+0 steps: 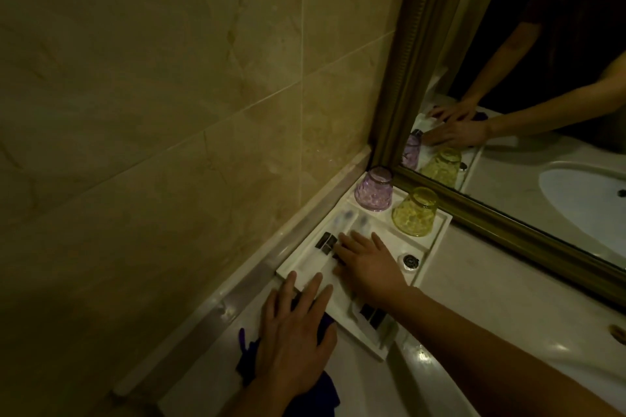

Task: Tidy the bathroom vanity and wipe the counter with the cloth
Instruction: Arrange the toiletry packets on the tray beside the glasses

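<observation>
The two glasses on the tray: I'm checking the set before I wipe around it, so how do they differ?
The purple glass is tinted violet; the yellow glass is yellow-green. The purple glass stands in the tray's far corner by the tiled wall; the yellow glass stands beside it, along the mirror frame. Both are upside down, textured, and apart from each other.

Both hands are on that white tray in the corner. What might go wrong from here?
If the white compartment tray gets shoved, the upside-down purple glass tumbler and yellow glass tumbler on its far end may tip or knock the gold mirror frame. The right hand may scatter the small dark packets. The left hand lies over the dark purple cloth, which may snag the tray's edge.
</observation>
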Motion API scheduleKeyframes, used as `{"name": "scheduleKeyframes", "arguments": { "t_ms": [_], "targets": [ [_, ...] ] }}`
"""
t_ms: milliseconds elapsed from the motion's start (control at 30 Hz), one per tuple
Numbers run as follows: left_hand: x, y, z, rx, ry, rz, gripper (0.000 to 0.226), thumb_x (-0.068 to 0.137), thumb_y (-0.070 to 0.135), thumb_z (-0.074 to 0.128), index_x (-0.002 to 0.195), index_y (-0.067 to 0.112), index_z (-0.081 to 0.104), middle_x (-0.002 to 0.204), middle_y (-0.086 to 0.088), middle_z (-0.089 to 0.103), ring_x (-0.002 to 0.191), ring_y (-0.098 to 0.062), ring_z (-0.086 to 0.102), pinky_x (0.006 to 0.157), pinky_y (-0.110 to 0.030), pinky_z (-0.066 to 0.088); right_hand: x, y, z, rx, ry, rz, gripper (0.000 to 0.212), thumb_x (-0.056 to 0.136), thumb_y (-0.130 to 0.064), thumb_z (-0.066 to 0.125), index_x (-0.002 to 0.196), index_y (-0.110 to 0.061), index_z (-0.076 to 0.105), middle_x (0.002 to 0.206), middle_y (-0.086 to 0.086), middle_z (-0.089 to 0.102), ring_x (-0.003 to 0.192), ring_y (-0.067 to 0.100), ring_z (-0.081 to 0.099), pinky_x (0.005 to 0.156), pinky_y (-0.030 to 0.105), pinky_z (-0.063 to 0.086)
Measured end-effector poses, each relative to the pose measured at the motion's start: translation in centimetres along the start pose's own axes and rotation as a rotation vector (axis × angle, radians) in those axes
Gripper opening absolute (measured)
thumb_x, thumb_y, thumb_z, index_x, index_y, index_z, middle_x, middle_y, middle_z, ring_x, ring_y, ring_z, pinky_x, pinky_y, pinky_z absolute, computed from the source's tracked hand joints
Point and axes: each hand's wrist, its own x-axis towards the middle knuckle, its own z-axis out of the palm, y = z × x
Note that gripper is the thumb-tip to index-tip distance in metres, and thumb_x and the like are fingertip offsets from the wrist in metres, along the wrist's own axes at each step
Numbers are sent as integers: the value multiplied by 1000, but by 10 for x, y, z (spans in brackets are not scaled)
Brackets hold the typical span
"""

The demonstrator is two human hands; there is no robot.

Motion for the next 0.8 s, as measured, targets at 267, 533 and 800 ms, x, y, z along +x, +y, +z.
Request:
{"name": "scheduleKeyframes", "arguments": {
  "t_ms": [267, 533, 800],
  "targets": [
    [1, 3, -2, -2, 8, -26, 69, 88, 66, 5, 152, 41, 14, 162, 19, -2, 145, -16, -24, 118, -48, 0, -2, 4, 1, 30, -17, 8, 50, 102, -34, 33, 151, -23, 29, 162, 0, 19, 150, 22, 12, 118, 52, 3],
    [-1, 1, -2, -28, 29, -8, 61, 91, 64, 10, 150, 49, 10, 163, 15, -1, 146, -18, -21, 119, -50, 1, -21, 31, -21, 307, 239, 197, 33, 90, -16, 58, 121, -22, 65, 124, 1, 63, 109, 18, 58, 88, 26, 45],
    [0, 4, -4, -11, 7, -40, 65, 90, 64, 8, 150, 44, 21, 164, 10, 3, 147, -19, -19, 120, -48, 0, -16, 39, -33, -30, 9, -106, 37, 89, -18, 52, 123, -28, 62, 121, -5, 61, 102, 19, 51, 72, 27, 45]
  ]
}}
